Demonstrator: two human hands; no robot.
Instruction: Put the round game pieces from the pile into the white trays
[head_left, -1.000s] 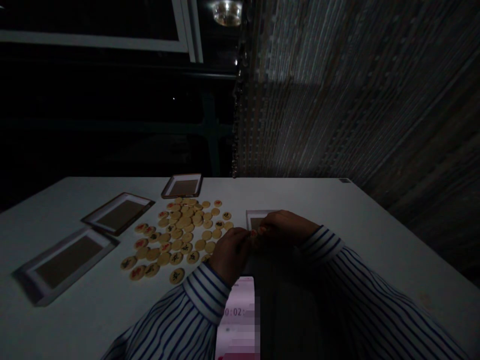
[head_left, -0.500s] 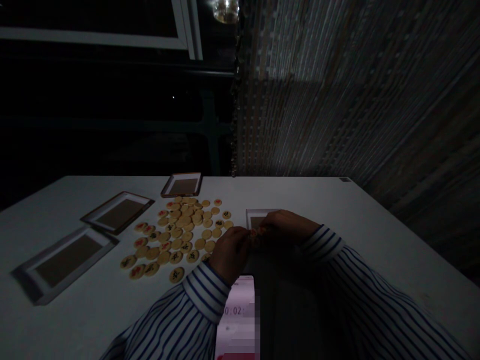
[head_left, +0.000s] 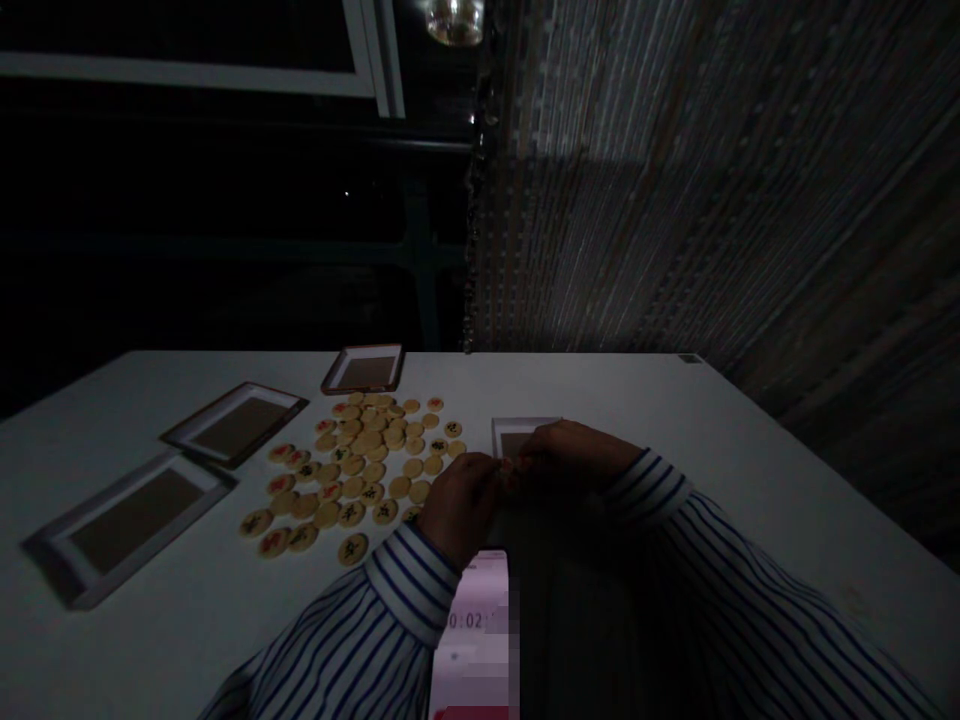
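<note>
Discs [head_left: 508, 466], one red-marked, show between left hand [head_left: 459, 508] and right hand [head_left: 574, 448], near the tray [head_left: 526, 424]; fingers curl close, though darkness hides whether either hand pinches one. They look light, hard and smooth, best held by the rim.

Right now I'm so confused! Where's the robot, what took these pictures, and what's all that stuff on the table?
There's no robot here, just a person in striped sleeves. One camera on the person's head takes every picture, looking forward and down. The left hand and right hand meet, with a small round piece at their fingertips. They may share a grip on it, but it's too dark to be sure. The white table has a heap of round pieces, three shallow trays beyond and left of it, another tray partly behind the right hand, and a lit phone.
</note>
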